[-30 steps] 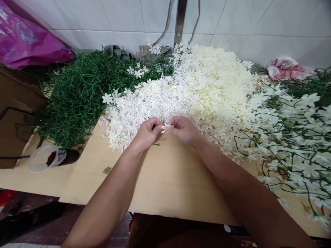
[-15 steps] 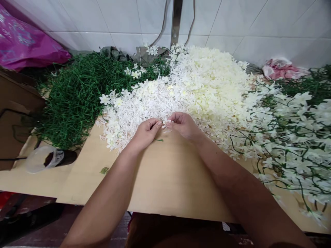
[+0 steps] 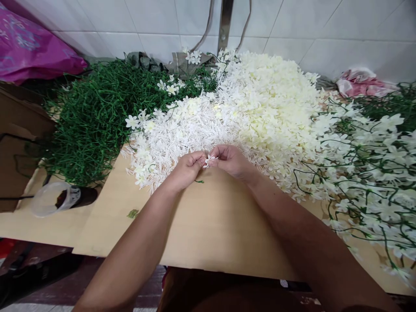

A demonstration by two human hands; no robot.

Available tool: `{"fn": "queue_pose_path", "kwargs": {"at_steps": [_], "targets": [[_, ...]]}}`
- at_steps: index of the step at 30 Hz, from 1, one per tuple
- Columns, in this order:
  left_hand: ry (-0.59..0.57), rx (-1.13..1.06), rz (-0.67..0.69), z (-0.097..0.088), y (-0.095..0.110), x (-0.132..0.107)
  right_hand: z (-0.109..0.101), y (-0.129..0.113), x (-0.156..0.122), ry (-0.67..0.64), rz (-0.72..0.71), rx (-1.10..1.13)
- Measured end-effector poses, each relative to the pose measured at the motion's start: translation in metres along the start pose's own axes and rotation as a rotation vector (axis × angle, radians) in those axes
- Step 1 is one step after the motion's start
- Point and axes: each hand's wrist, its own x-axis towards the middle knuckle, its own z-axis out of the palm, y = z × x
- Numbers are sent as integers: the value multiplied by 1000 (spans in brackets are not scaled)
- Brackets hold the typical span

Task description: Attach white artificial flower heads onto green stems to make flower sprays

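Note:
My left hand [image 3: 186,169] and my right hand [image 3: 231,161] meet at the front edge of a big heap of loose white plastic flower pieces [image 3: 201,125]. Both are pinched together on one small white flower piece [image 3: 208,160] held between their fingertips. A short green stem bit [image 3: 199,181] shows just below my left hand; whether the hand holds it I cannot tell. A mound of cream petals [image 3: 273,95] lies behind my right hand.
A tangle of green plastic stems [image 3: 94,112] fills the left of the wooden board [image 3: 208,225]. Assembled green sprays with white flowers [image 3: 367,164] pile up on the right. A clear plastic cup [image 3: 53,198] lies at the left; a magenta bag [image 3: 29,47] sits behind.
The hands have stayed at the heap's edge; the fingertips drew closer together on the small flower piece. The view shifted slightly.

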Motion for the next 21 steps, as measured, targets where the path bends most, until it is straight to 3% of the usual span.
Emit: {"fn": "queue_pose_path", "kwargs": {"at_steps": [11,21], "targets": [[-122,-25,-73,-7,5,-5,4,-3,2,-19,49,-110],[0,-45,-69,-4,1,0,-6,-3,1,-66,74,296]]}}
